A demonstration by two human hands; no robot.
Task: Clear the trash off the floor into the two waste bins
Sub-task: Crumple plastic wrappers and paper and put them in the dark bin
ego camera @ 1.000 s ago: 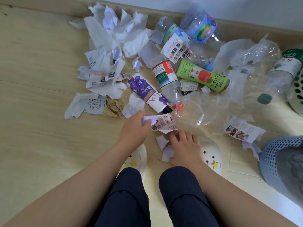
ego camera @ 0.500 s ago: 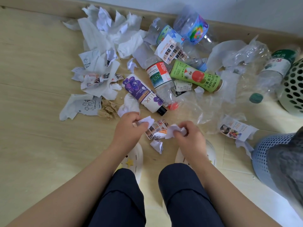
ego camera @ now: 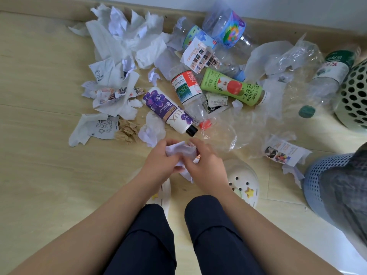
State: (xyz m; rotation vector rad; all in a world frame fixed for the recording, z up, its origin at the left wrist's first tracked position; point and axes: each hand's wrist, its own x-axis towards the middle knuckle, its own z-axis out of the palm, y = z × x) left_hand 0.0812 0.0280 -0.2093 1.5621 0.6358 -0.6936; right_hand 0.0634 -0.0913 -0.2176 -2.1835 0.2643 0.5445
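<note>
My left hand [ego camera: 160, 165] and my right hand [ego camera: 206, 165] meet over the floor and together grip a bunch of crumpled paper scraps [ego camera: 181, 150]. Beyond them lies the trash pile: a purple LUX bottle [ego camera: 168, 110], a clear bottle with a red cap [ego camera: 190, 94], a green apple-juice bottle [ego camera: 232, 87] and white tissues [ego camera: 127, 36]. A blue mesh bin [ego camera: 317, 181] stands at the right. A pale green perforated bin [ego camera: 355, 96] shows at the right edge.
Clear plastic wrap [ego camera: 248, 126] spreads right of the hands. A printed leaflet [ego camera: 284, 153] lies near the blue bin. More bottles [ego camera: 228, 26] lie against the skirting board. My white clogs [ego camera: 242, 183] stand under my knees. Bare wooden floor stretches to the left.
My two hands have come together, gathering the separate paper scraps into one bunch and lifting them off the floor. The view has shifted slightly.
</note>
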